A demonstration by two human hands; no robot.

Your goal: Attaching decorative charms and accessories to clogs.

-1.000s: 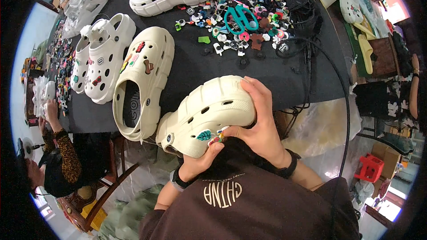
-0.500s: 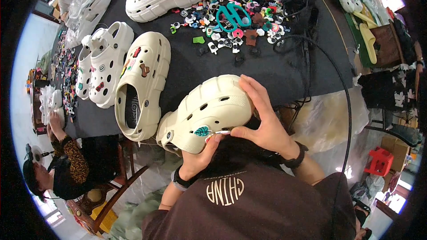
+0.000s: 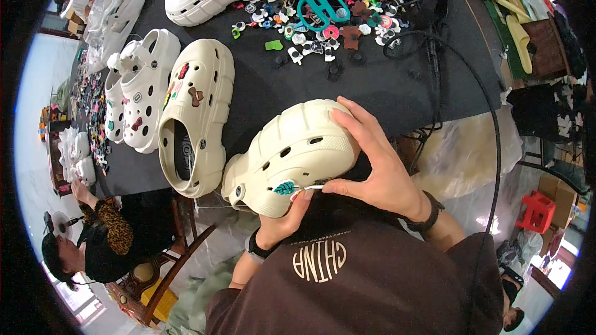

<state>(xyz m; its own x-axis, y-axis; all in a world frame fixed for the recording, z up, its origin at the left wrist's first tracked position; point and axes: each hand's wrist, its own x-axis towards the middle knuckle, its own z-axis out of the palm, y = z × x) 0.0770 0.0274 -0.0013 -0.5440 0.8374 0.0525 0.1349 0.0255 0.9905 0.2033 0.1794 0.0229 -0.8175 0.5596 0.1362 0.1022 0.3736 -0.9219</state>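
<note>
We are looking steeply down from a single head-worn fisheye camera, close above the left hand and right hand holding a cream foam clog; farther out, the black-covered table is bending toward the rim.

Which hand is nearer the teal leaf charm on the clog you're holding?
Left. The left hand has a fingertip right beside the teal leaf charm; the right hand grips the cream clog farther along.
</note>
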